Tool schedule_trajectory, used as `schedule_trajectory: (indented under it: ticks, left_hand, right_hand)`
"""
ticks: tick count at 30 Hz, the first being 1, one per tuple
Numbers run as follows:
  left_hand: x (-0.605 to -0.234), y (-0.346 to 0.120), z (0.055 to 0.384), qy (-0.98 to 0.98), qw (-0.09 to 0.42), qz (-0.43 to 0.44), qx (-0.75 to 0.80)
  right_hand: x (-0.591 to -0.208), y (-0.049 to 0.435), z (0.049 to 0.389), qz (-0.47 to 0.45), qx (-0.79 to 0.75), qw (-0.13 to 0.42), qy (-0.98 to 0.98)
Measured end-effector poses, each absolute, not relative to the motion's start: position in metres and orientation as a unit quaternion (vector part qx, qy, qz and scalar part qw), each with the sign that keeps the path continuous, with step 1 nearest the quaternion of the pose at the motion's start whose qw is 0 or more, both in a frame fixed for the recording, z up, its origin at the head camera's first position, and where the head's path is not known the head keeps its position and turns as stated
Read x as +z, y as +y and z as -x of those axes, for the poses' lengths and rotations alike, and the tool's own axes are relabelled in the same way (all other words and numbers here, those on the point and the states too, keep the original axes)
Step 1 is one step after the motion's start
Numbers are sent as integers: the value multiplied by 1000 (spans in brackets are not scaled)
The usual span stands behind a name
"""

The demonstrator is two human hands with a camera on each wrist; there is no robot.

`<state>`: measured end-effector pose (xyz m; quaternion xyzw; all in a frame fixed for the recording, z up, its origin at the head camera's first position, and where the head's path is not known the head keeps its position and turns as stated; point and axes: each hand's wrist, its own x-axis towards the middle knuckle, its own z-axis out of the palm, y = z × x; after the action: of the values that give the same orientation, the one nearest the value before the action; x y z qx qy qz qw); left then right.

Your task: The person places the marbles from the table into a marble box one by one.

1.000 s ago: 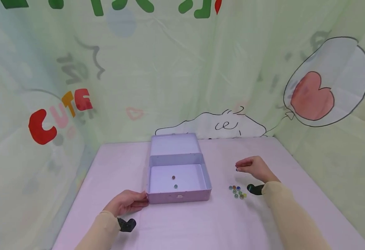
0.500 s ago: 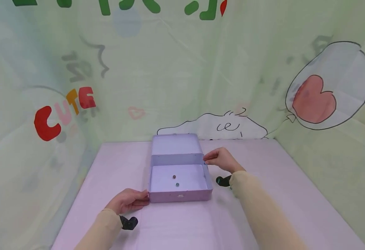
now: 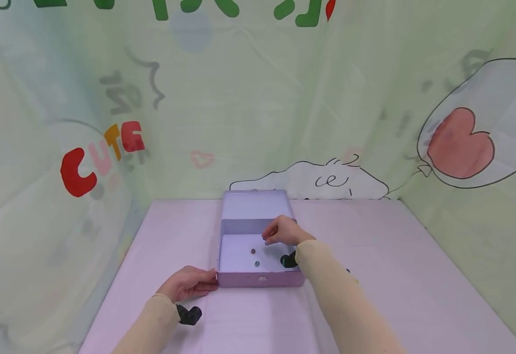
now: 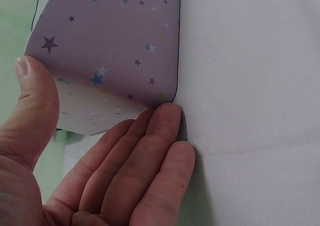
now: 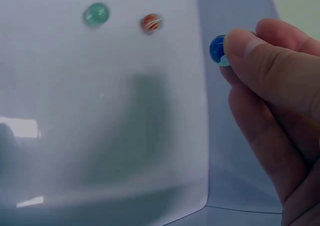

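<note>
Between the thumb and fingers of my right hand (image 3: pixel 284 231) is a blue glass marble (image 5: pixel 218 49), pinched above the inside of a lilac metal box (image 3: pixel 261 280). The box stands with its lid (image 3: pixel 255 204) tipped back. On its floor lie an orange-red swirled marble (image 5: pixel 151 23) and a green marble (image 5: pixel 96 14), apart from each other. My left hand (image 3: pixel 188 283) touches the box's front left corner. In the left wrist view, its fingers (image 4: pixel 162 151) extend nearly straight against the star-printed wall (image 4: pixel 120 36), with the thumb near the rim.
A few more marbles (image 3: pixel 348 270) show on the pale pink tabletop (image 3: pixel 399 255), mostly hidden behind the right forearm. Dark wrist devices (image 3: pixel 189 315) sit at both cuffs. Printed cloth curtains (image 3: pixel 240 108) close off the back and sides.
My right hand has carried the marble leftward from beside the loose marbles, over the box's right wall, to above its inside. The left hand has stayed at the corner.
</note>
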<state>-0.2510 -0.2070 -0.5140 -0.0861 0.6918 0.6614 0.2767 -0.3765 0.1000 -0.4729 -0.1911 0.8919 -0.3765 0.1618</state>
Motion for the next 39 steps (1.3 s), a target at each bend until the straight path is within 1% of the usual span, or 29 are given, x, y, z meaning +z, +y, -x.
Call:
schedule_trajectory:
  ticks: [5, 11, 20, 26, 33, 36, 39]
  left_hand:
    - [-512, -207, 251, 691, 274, 81, 664]
    - [-514, -207, 252, 688, 275, 86, 665]
    - [-512, -206, 252, 684, 282, 91, 666]
    - [-513, -207, 253, 684, 287, 88, 664]
    - [-515, -205, 250, 691, 285, 92, 658]
    - [-515, -204, 250, 696, 282, 96, 654]
    - [-516, -205, 251, 699, 281, 98, 650]
  right_hand:
    - [-476, 91, 377, 217, -318, 179, 905]
    - [-473, 85, 373, 207, -309, 192, 908]
    - [-471, 84, 373, 203, -305, 175, 914]
    - [-462, 91, 369, 212, -332, 167, 904]
    - [-445, 120, 368, 195, -409, 149, 879]
    - [-432, 146, 368, 181, -424, 133, 877]
    - [-422, 183, 366, 169, -428, 113, 881]
